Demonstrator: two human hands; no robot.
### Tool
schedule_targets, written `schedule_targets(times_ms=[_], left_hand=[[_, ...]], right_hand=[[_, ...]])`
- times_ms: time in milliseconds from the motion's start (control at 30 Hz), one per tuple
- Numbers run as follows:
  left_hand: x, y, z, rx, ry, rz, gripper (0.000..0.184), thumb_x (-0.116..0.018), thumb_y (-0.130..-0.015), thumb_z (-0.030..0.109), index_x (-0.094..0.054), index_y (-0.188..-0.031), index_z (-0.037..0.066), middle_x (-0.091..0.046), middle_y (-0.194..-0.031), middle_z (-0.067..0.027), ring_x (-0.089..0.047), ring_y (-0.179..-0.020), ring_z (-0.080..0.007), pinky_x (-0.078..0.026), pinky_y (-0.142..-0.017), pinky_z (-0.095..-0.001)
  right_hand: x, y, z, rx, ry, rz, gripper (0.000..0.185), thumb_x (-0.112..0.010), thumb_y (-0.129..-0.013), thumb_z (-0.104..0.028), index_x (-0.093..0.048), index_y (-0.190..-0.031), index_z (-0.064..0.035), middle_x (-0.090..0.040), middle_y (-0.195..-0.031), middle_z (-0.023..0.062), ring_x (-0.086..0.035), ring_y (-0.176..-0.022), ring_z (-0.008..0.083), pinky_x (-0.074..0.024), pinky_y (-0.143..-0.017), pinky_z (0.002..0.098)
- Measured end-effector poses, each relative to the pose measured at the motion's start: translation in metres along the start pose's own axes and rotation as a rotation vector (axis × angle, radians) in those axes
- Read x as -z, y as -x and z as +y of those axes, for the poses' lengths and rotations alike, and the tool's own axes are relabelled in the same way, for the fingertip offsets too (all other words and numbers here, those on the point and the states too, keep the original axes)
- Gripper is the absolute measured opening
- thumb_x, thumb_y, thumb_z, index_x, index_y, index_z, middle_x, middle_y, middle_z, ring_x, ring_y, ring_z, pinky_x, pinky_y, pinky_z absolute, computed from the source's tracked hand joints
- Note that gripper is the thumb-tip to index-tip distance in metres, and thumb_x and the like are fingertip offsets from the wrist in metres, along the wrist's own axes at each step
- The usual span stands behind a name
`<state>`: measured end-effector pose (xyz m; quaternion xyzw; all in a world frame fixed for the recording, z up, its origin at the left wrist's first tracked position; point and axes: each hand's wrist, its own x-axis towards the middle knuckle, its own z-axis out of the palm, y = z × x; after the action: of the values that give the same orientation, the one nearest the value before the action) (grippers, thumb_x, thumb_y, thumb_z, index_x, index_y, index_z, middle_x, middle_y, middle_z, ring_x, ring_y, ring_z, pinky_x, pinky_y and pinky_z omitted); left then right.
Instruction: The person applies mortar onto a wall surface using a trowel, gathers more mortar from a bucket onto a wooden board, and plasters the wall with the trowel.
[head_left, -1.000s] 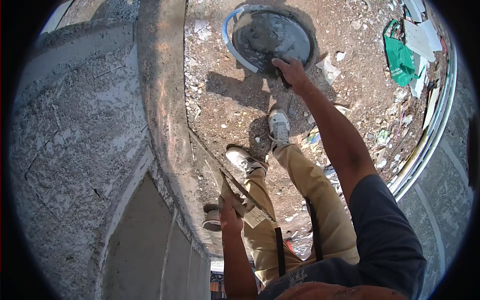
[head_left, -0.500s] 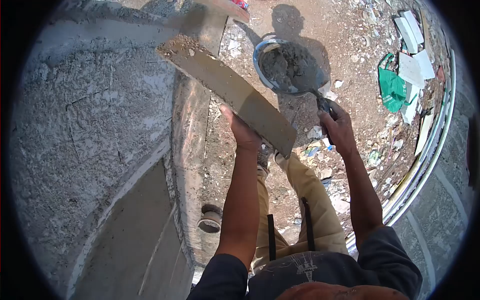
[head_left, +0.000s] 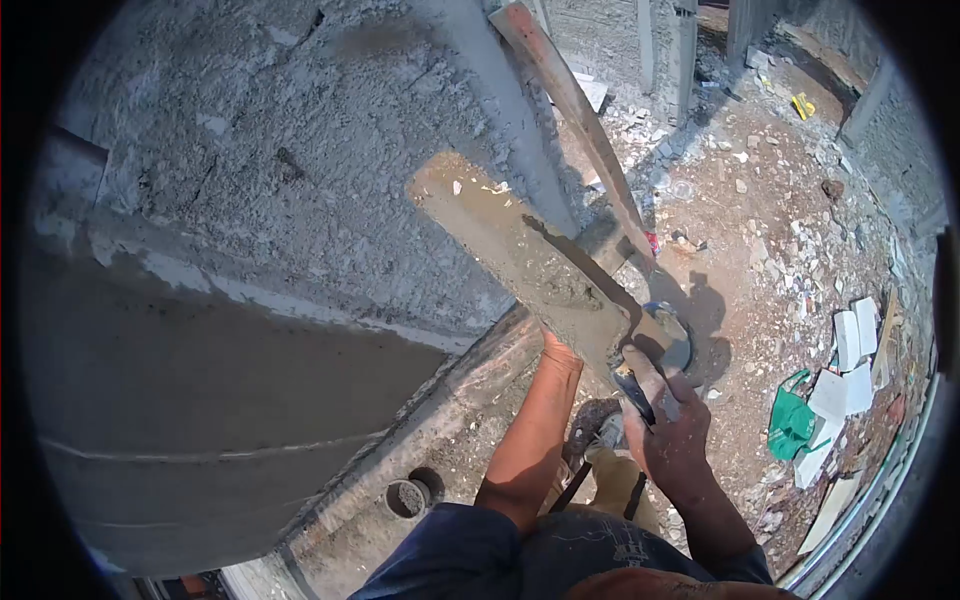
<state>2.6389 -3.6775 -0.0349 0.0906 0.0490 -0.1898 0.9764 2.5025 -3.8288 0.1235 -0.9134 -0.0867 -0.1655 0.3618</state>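
Note:
A long flat board (head_left: 500, 230) coated with wet mortar slants up and to the left in front of the wall. My left hand (head_left: 561, 350) supports it from beneath near its lower end, the fingers mostly hidden behind it. My right hand (head_left: 668, 415) is closed round the dark handle of a trowel (head_left: 632, 385), whose blade lies at the mortar on the board's lower end. Partly hidden behind the board and my right hand is the round mortar basin (head_left: 672, 325).
A rough plastered wall (head_left: 330, 180) with a smoother lower part (head_left: 220, 380) fills the left. A long plank (head_left: 580, 110) leans at the top. A small pipe end (head_left: 408, 497) is at lower left. On the right lie a green bag (head_left: 790, 420), white offcuts (head_left: 828, 395) and rubble.
The view has swung toward the wall. Both hands have come together, the board has risen before the wall, and the trowel has moved from the basin onto the board.

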Motion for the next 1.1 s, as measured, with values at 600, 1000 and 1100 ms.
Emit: schedule_targets(times_ms=[600, 1000, 1100], left_hand=[[-0.175, 0.301, 0.159, -0.613, -0.205, 0.398, 0.051, -0.037, -0.095, 0.052, -0.054, -0.121, 0.012, -0.058, -0.111, -0.0072, -0.056, -0.102, -0.0251, -0.048, -0.086, -0.0453], [-0.166, 0.334, 0.18, -0.719, -0.214, 0.344, 0.054, -0.039, -0.095, 0.053, -0.052, -0.125, 0.011, -0.056, -0.118, -0.0081, -0.054, -0.108, -0.0258, -0.046, -0.093, -0.0445], [-0.161, 0.325, 0.18, -0.675, -0.169, 0.266, 0.053, -0.04, -0.095, 0.052, -0.051, -0.126, 0.011, -0.056, -0.119, -0.0091, -0.054, -0.11, -0.027, -0.046, -0.094, -0.0444]], right_hand=[[0.022, 0.004, -0.123, 0.632, 0.104, -0.096, 0.042, -0.068, -0.078, -0.015, -0.058, -0.118, -0.0066, -0.061, -0.11, 0.0171, -0.059, -0.1, 0.0366, -0.0485, -0.086, 0.0445], [-0.017, 0.001, -0.194, 0.774, 0.031, -0.105, 0.047, -0.067, -0.068, -0.007, -0.066, -0.113, -0.0188, -0.062, -0.099, 0.0055, -0.06, -0.09, 0.0263, -0.0486, -0.077, 0.0387], [-0.028, -0.013, -0.2, 0.822, -0.007, -0.061, 0.049, -0.069, -0.067, -0.006, -0.065, -0.115, -0.019, -0.062, -0.099, 0.0047, -0.061, -0.089, 0.0252, -0.0486, -0.077, 0.0383]])
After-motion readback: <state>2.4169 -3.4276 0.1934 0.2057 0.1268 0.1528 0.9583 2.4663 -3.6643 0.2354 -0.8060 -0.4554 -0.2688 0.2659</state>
